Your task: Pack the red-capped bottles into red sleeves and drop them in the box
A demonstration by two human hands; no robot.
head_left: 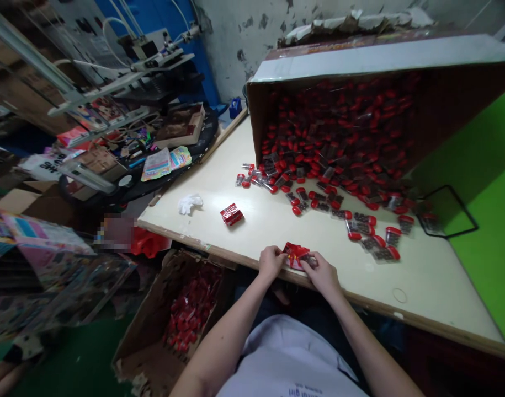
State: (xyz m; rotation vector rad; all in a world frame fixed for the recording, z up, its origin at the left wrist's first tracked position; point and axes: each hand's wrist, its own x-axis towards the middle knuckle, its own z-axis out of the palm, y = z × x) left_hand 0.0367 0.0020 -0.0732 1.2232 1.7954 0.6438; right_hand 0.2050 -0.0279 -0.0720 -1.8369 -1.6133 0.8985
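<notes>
At the table's front edge, my left hand (272,261) pinches the left side of a red packet (294,255) with small yellow marks. My right hand (319,271) is closed at the packet's right side, by a small clear container of dark pieces that its fingers partly hide. A stack of red packets (231,214) lies to the left, beyond my left hand. Small clear containers with red caps (362,227) are scattered past my right hand, spilling from a large cardboard box (384,54) that lies on its side.
A crumpled white tissue (190,204) sits on the table (272,221) at the left. Below the table edge stands an open carton (148,331) of red packets. A black wire frame (463,207) and a rubber band (399,295) are at the right. Machinery (123,77) stands back left.
</notes>
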